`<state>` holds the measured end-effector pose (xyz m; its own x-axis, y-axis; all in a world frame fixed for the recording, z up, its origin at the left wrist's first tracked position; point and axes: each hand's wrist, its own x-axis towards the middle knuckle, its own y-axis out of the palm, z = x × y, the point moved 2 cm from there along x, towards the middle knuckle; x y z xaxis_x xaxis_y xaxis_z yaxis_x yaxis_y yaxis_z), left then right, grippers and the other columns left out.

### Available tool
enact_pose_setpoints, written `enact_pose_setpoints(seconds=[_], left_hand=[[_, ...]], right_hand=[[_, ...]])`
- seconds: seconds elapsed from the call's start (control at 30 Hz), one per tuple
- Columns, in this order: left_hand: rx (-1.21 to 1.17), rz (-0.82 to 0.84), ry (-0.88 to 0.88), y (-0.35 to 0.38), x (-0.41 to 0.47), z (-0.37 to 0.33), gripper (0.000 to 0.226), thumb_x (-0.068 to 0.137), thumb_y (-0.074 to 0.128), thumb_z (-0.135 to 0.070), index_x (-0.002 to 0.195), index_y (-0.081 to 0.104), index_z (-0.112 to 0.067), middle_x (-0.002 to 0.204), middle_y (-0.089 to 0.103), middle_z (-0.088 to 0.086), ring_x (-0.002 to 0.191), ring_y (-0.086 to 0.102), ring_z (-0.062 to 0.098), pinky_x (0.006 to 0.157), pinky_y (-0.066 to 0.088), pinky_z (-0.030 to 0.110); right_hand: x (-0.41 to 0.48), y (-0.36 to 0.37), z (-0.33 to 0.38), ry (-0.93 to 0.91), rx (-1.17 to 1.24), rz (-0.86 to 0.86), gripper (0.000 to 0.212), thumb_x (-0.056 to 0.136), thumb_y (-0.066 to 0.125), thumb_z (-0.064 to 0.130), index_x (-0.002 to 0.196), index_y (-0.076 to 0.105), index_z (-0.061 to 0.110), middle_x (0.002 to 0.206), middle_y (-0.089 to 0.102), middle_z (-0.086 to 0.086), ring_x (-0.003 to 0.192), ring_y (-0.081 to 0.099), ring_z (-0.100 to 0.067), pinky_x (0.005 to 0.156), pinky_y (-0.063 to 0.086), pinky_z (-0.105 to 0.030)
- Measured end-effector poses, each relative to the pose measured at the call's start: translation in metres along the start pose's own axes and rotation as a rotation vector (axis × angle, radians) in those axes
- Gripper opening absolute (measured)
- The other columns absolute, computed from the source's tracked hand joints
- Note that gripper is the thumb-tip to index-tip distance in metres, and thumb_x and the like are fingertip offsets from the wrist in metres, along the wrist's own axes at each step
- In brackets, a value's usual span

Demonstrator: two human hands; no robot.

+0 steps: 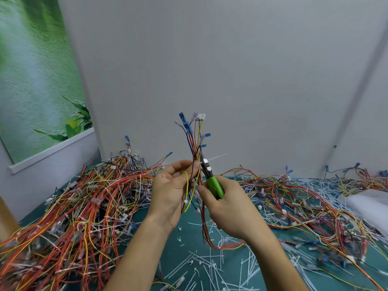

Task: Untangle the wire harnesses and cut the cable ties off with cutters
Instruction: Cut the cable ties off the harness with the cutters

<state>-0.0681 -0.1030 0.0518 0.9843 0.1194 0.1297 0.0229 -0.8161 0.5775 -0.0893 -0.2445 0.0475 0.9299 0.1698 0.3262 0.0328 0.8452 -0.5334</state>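
Observation:
My left hand (171, 186) grips a wire harness (194, 139) upright in front of me; its red, yellow, blue and black wires end in blue and white connectors at the top, and its lower part hangs down to the table. My right hand (227, 206) holds green-handled cutters (213, 182), jaws pointing up against the bundle just above my left fingers. A white cable tie (217, 157) sticks out to the right at the jaws.
A big heap of tangled harnesses (79, 206) fills the left of the green table (184, 244). More harnesses (315, 198) spread on the right. Cut white ties (212, 267) litter the front. A white bag (369, 206) lies at the right edge. Grey walls stand behind.

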Motion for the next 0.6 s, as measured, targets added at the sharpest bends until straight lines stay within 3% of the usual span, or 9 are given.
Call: enact_pose_setpoints(seconds=[0.07,0.17,0.3,0.43,0.6], left_hand=[[-0.007,-0.002,0.008,-0.0004,0.0005,0.0005,0.032,0.069,0.079,-0.013,0.097,0.068,-0.005,0.085,0.073,0.008,0.076,0.065,0.017,0.073,0.05,0.028],[0.005,-0.011,0.018,-0.0017,0.0016,0.0014,0.032,0.07,0.08,-0.012,0.099,0.068,-0.005,0.086,0.074,0.01,0.078,0.066,0.018,0.077,0.051,0.032],[0.003,-0.001,0.029,-0.002,0.0023,0.0003,0.035,0.067,0.081,-0.015,0.098,0.068,-0.005,0.087,0.074,0.009,0.075,0.067,0.016,0.068,0.053,0.026],[-0.002,0.024,0.049,-0.0036,0.0026,0.0004,0.035,0.066,0.082,-0.015,0.098,0.07,-0.006,0.088,0.076,0.008,0.075,0.069,0.013,0.065,0.055,0.019],[0.017,0.046,0.052,-0.0061,0.0042,0.0016,0.032,0.072,0.078,-0.012,0.102,0.075,-0.004,0.093,0.077,0.009,0.079,0.071,0.012,0.071,0.057,0.021]], right_hand=[[-0.0009,0.0005,0.0016,0.008,0.005,0.007,0.036,0.098,0.061,0.048,0.08,0.052,0.019,0.061,0.048,0.004,0.062,0.056,-0.032,0.062,0.056,-0.052],[-0.002,0.002,0.0014,0.01,-0.007,0.033,0.033,0.097,0.06,0.05,0.084,0.052,0.022,0.07,0.053,0.002,0.069,0.062,-0.029,0.068,0.058,-0.051],[-0.0004,0.0016,-0.0008,-0.012,-0.009,0.007,0.032,0.1,0.058,0.045,0.078,0.051,0.022,0.062,0.053,0.006,0.055,0.051,-0.015,0.058,0.052,-0.041],[-0.0001,-0.0013,-0.001,0.006,0.022,0.006,0.03,0.099,0.059,0.044,0.078,0.053,0.022,0.063,0.054,0.0,0.062,0.057,-0.033,0.058,0.056,-0.049],[-0.0011,-0.0001,0.0011,0.009,0.003,0.024,0.032,0.098,0.059,0.046,0.084,0.054,0.019,0.067,0.052,-0.002,0.069,0.061,-0.036,0.065,0.057,-0.054]])
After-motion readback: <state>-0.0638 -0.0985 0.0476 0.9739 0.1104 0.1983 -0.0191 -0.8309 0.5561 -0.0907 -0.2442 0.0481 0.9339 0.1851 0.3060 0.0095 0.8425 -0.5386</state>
